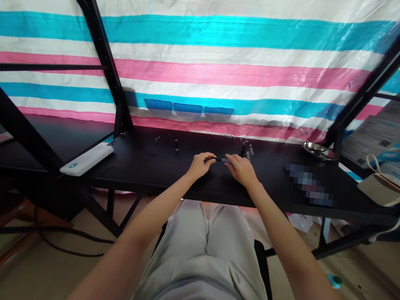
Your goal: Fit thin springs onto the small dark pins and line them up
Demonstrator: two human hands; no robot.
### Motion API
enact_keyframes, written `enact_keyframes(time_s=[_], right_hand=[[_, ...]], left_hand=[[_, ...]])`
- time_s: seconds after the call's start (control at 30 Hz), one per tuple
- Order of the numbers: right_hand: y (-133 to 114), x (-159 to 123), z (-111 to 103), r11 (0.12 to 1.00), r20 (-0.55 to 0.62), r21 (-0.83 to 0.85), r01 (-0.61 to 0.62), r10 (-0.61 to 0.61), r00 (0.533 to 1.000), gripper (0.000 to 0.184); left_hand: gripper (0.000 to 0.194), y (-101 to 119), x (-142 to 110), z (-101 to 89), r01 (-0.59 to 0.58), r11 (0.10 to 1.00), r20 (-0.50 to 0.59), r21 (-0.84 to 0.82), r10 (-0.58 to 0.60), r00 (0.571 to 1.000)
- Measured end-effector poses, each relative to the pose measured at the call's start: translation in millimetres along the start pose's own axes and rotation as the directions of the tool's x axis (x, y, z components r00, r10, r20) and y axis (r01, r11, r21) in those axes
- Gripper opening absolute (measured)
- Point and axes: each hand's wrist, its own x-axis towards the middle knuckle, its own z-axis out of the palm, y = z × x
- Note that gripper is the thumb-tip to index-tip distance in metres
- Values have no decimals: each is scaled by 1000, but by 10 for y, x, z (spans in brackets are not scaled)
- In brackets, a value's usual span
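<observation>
A slim pen (222,160), black at its left end and clear grey toward the right, lies level between my two hands just above the black table. My left hand (201,164) pinches its dark end with thumb and fingers. The fingers of my right hand (242,170) close on the clear end. Behind my right hand stand some small black pieces (242,151) and a cluster of clear pieces (250,152), partly hidden by the hand. A short black piece with a pale end (176,145) sits to the left of my hands.
Tiny pale bits (234,137) lie along the back of the table (139,167). A shiny metal dish (319,151) is at back right, before it a pixelated object (308,184). A white oblong case (87,160) lies left, a cream bag (383,189) right. Black frame posts flank the table.
</observation>
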Motion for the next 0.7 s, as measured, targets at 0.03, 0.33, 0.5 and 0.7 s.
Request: enact_keyframes(time_s=[0.03,0.33,0.5,0.7], right_hand=[[-7,3,-3,1000,-1,-9,13,-13,1000,36],[3,13,-15,995,-80,-95,-17,9,997,33],[-35,20,10,993,-94,-33,114,-116,989,30],[-59,25,55,980,2,17,196,-196,981,29]], left_hand=[[14,-1,0,2,0,1000,3,0,0,1000],[16,17,1,-29,63,990,-70,127,-54,996],[16,13,-9,0,-26,994,38,105,22,999],[18,35,-28,29,-78,996,149,-38,83,985]])
